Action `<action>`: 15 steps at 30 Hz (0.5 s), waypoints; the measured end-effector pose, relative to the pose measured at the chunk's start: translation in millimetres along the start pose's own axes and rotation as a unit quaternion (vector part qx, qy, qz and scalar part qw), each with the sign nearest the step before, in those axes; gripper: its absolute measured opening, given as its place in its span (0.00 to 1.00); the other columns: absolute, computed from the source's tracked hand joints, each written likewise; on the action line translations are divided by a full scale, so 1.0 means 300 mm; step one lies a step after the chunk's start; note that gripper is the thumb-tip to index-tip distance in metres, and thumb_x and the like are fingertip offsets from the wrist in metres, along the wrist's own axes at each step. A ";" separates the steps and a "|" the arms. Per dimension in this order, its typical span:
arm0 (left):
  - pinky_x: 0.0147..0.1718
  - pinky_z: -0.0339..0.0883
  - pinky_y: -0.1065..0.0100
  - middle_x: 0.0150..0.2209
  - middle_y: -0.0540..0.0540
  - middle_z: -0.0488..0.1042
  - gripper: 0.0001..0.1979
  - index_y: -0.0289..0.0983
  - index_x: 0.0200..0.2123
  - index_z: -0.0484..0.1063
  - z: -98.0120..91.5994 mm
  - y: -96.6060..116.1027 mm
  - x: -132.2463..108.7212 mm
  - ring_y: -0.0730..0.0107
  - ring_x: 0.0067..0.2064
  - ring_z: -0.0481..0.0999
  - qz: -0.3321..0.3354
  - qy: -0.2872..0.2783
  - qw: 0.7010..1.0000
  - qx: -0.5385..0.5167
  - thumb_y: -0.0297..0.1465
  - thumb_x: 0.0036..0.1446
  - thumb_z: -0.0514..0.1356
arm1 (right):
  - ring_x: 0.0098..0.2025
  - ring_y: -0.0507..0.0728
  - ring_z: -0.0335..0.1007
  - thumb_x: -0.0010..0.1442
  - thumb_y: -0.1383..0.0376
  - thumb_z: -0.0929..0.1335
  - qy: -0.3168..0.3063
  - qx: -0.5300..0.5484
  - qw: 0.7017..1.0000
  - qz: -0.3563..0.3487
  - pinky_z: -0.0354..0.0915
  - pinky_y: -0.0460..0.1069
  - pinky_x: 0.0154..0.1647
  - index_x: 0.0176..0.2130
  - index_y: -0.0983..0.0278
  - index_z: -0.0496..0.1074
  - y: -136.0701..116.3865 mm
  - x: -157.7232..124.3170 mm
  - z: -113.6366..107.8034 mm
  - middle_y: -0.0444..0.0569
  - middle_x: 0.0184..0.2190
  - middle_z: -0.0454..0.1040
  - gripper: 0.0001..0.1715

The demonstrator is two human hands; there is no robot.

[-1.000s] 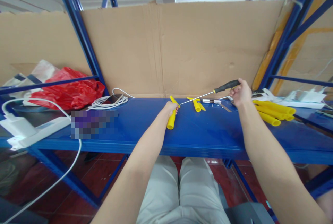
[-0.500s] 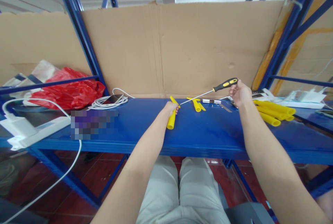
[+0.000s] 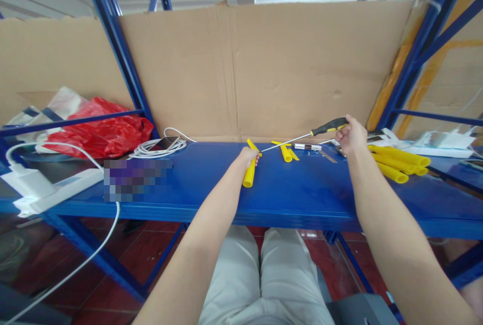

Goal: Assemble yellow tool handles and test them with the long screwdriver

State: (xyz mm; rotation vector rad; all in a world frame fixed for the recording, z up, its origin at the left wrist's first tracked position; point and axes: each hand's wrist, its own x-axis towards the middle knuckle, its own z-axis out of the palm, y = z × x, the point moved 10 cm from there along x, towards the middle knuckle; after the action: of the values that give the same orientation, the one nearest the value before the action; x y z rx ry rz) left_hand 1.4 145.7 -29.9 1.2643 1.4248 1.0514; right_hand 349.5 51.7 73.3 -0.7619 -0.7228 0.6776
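My left hand is closed around a yellow tube assembly on the blue table, covering its middle. My right hand grips the end of a long screwdriver with a black and yellow handle. The screwdriver's shaft slopes down to the left, and its tip meets the yellow piece beside my left fingers. Whether the tip sits in a screw is too small to tell. Just right of the shaft's lower end lies another yellow tube assembly on the table.
Several loose yellow tubes lie at the right. Small hardware and a white-and-black packet rest behind the shaft. To the left are a coiled white cable, a red plastic bag and a power strip. A cardboard panel stands behind.
The screwdriver handle has turned about its axis, with its yellow patches now showing differently. My right fingers have shifted on its end. My left hand keeps its hold on the yellow tube assembly.
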 end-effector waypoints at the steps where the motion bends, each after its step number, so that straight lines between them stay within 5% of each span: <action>1: 0.28 0.66 0.64 0.16 0.45 0.68 0.09 0.32 0.32 0.73 0.001 -0.001 0.004 0.67 0.28 0.71 0.002 0.000 1.000 -0.001 0.31 0.63 0.63 | 0.12 0.47 0.48 0.56 0.56 0.73 0.008 -0.002 1.000 0.002 0.49 0.43 0.10 0.24 0.59 0.54 0.000 -0.002 -0.004 0.33 0.12 0.47 0.26; 7: 0.31 0.67 0.60 0.18 0.42 0.70 0.09 0.30 0.33 0.74 0.007 -0.004 0.026 0.63 0.30 0.72 0.016 0.002 1.000 -0.011 0.29 0.65 0.61 | 0.14 0.46 0.54 0.62 0.58 0.70 -0.010 0.007 0.999 0.033 0.53 0.41 0.13 0.26 0.61 0.59 -0.008 -0.039 0.035 0.37 0.16 0.60 0.20; 15: 0.32 0.67 0.57 0.23 0.38 0.73 0.07 0.29 0.33 0.74 0.007 -0.003 0.047 0.63 0.31 0.74 0.037 0.002 0.999 -0.022 0.27 0.64 0.62 | 0.14 0.47 0.54 0.54 0.56 0.75 -0.027 -0.002 1.000 -0.005 0.48 0.42 0.10 0.27 0.59 0.60 -0.012 -0.016 0.029 0.36 0.16 0.60 0.21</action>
State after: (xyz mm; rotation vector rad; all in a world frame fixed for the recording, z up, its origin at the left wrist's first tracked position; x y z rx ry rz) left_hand 2.7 159.7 -32.6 1.2917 1.3600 1.1286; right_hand 340.8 49.3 79.0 -0.7462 -0.7761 0.6898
